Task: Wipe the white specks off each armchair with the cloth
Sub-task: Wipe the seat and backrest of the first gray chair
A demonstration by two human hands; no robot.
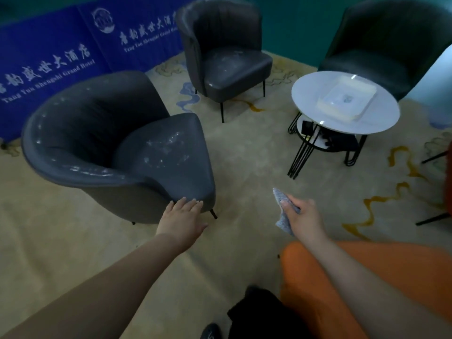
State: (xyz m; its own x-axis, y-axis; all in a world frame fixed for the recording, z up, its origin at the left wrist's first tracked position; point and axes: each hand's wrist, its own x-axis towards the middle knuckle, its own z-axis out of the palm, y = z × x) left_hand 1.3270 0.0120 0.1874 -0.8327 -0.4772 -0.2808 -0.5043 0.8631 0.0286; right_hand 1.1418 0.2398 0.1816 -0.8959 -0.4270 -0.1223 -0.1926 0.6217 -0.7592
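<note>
On the carpet (256, 152), three dark grey armchairs stand around a small round white table (315, 94). Both bare arms reach forward from the bottom of the view. At the front edge of the nearest armchair (115, 152), the left hand (182, 216) is stretched out with the palm down; its fingers are straight and together, and the fingertips (193, 203) touch the rim of the seat. It holds nothing. The right hand (302, 216) stays in the air over the carpet, well apart from any chair, with the fingers curled around a grey cloth (283, 211). One part of the cloth stands up above the thumb, another part hangs below the hand. White specks (163, 148) lie on the seat and along the curved arm of the nearest armchair. The second armchair (225, 52), farther back, also has white marks on its seat. The third armchair (386, 40) stands behind the table. A white tray (347, 99) lies on the table. Something orange (367, 277) lies under the right forearm.
</note>
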